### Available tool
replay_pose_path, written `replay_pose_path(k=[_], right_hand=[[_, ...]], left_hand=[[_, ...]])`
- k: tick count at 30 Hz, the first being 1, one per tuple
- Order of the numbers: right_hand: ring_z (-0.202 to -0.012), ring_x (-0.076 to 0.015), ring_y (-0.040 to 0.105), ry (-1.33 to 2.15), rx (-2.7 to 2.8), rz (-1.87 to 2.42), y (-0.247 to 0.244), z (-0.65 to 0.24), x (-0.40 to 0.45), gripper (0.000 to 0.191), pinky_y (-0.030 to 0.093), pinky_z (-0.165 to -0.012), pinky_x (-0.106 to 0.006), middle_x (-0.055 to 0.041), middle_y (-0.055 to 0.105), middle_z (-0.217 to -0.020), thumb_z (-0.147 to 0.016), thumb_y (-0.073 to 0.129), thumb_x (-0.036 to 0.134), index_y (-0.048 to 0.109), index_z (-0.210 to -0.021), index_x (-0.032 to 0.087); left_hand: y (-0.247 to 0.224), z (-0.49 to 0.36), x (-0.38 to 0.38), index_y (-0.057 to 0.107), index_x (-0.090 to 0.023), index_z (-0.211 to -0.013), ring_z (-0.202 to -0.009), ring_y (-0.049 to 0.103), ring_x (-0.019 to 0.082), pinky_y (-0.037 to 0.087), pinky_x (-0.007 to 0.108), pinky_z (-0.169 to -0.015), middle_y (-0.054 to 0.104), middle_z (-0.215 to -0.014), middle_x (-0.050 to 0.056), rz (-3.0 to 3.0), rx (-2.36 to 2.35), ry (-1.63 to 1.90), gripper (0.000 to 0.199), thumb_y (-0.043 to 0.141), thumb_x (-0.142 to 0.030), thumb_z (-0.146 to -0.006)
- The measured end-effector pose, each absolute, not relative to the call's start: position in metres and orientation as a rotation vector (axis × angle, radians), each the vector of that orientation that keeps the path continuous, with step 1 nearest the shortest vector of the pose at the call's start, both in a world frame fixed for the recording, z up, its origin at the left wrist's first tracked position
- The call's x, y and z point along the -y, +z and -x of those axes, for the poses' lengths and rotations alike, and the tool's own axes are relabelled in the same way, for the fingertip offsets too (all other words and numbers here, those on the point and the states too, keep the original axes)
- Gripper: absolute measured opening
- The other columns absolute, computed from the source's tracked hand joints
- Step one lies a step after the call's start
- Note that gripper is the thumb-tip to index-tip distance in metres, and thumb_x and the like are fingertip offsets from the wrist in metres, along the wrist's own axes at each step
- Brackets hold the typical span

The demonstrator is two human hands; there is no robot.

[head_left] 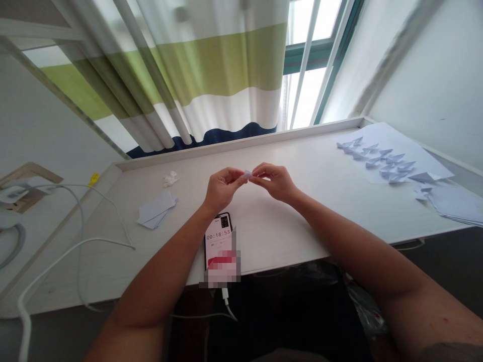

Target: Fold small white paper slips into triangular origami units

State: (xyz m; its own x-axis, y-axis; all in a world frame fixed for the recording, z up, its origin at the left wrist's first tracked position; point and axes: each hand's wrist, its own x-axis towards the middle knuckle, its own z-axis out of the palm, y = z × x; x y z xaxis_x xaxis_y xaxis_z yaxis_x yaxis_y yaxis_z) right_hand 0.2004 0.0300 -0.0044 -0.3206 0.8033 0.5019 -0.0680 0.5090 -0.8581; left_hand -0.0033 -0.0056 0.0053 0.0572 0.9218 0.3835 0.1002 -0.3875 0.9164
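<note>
A small folded piece of white paper point(247, 174) is held above the middle of the white desk point(279, 231). My left hand point(223, 187) pinches its left side between thumb and fingers. From the right, my right hand point(274, 181) grips the other side with its fingertips. The fingers cover much of the paper, so its exact shape cannot be made out. On the right of the desk, several folded paper pieces point(385, 156) stand in rows on a large white sheet point(377, 131).
A phone point(219, 241) showing a timer lies by my left forearm, with a white cable plugged in. Paper slips point(156, 208) and a crumpled white bit point(171, 178) lie at left. A paper stack point(458, 201) sits at far right. White cables point(75, 246) cross the left side.
</note>
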Motion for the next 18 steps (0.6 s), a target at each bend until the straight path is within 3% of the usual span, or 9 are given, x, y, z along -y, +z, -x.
replay_pose_path(k=[7,18], right_hand=[[-0.079,-0.0218,0.075,1.205,1.475,0.679,-0.0078,-0.1939,-0.0311,0.059,0.065,-0.078,-0.041,-0.005,0.08,-0.082,-0.065,0.098,0.071,0.077,-0.087,0.02],[-0.073,-0.0179,0.071,1.232,1.557,0.733,-0.0055,-0.1956,-0.0291,0.049,0.062,-0.073,-0.036,-0.0052,0.08,-0.08,-0.075,0.094,0.064,0.082,-0.09,0.019]], left_hand=[[0.0108,-0.0021,0.0085,0.077,-0.016,-0.103,-0.083,0.081,0.024,0.062,0.037,-0.079,0.084,-0.086,0.009,-1.472,-1.08,1.373,0.05,0.099,-0.052,-0.075],[0.0106,0.0032,0.008,0.085,-0.017,-0.092,-0.08,0.081,0.023,0.064,0.038,-0.077,0.085,-0.087,0.012,-1.486,-1.059,1.197,0.043,0.095,-0.057,-0.079]])
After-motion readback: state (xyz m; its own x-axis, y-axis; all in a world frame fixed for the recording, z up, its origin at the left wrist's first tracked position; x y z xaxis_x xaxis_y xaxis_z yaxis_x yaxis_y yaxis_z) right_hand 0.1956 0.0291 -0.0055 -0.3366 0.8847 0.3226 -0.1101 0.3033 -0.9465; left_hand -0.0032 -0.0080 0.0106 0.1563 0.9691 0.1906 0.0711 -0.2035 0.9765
